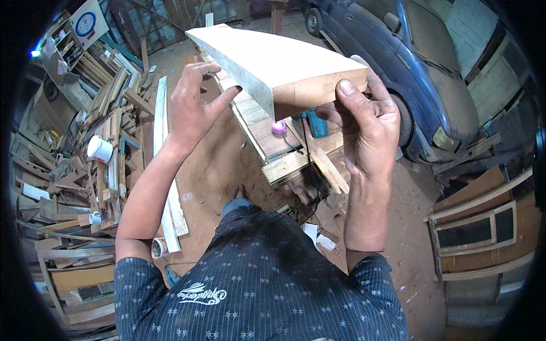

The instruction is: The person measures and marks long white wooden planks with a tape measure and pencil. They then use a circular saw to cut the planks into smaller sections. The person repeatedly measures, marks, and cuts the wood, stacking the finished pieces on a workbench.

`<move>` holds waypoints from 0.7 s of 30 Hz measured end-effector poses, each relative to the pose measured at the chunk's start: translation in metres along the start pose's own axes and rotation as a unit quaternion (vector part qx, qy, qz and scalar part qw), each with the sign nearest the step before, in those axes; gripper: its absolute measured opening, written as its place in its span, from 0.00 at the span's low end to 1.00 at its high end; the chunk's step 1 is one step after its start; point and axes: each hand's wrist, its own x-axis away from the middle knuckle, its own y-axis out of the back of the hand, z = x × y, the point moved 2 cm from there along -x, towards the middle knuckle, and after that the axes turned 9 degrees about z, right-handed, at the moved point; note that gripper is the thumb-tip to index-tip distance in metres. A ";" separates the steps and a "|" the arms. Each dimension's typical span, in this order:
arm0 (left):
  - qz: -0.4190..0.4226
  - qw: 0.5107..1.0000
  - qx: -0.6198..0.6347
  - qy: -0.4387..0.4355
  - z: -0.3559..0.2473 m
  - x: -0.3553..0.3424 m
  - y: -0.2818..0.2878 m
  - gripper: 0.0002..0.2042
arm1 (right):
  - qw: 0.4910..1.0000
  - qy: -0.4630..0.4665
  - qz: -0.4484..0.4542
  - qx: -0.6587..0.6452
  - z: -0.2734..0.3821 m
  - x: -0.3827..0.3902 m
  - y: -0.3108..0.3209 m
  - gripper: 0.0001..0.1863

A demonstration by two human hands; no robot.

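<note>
A thick wooden board point(278, 54) with a bright, pale top and a brown near end is raised above a low workbench point(259, 122). My right hand point(367, 111) grips its near right corner, the thumb pressed on the end face and the fingers around the far side. To the left of the board is my left hand point(196, 99), its fingers curved and thumb spread apart, holding nothing. On the bench below lie a pink and white round item point(278, 127), perhaps a tape measure, and a teal power tool point(317, 124), partly hidden behind my right hand.
Long pale planks point(165, 187) lie on the dirt floor at left, beside piled scrap wood point(74, 182) with a white bucket point(100, 149). A dusty blue car point(409, 62) stands at the far right. Wooden frames point(483, 227) lean at the right.
</note>
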 end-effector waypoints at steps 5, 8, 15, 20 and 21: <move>-0.003 1.000 0.001 -0.008 0.004 -0.011 -0.005 0.25 | 0.999 0.004 -0.030 0.019 -0.005 0.002 0.003 0.30; -0.005 1.000 0.010 -0.017 0.004 -0.017 -0.001 0.24 | 1.000 -0.013 -0.023 0.008 -0.002 0.004 0.008 0.33; 0.094 0.984 -0.057 -0.141 0.006 -0.018 -0.013 0.20 | 0.996 -0.061 -0.048 0.050 -0.015 0.034 0.043 0.33; 0.324 0.923 -0.012 -0.206 0.032 0.034 -0.099 0.27 | 0.959 -0.195 -0.143 0.149 -0.077 0.120 0.122 0.35; 0.379 0.907 0.032 -0.183 0.044 0.049 -0.125 0.29 | 0.940 -0.219 -0.185 0.187 -0.100 0.141 0.139 0.36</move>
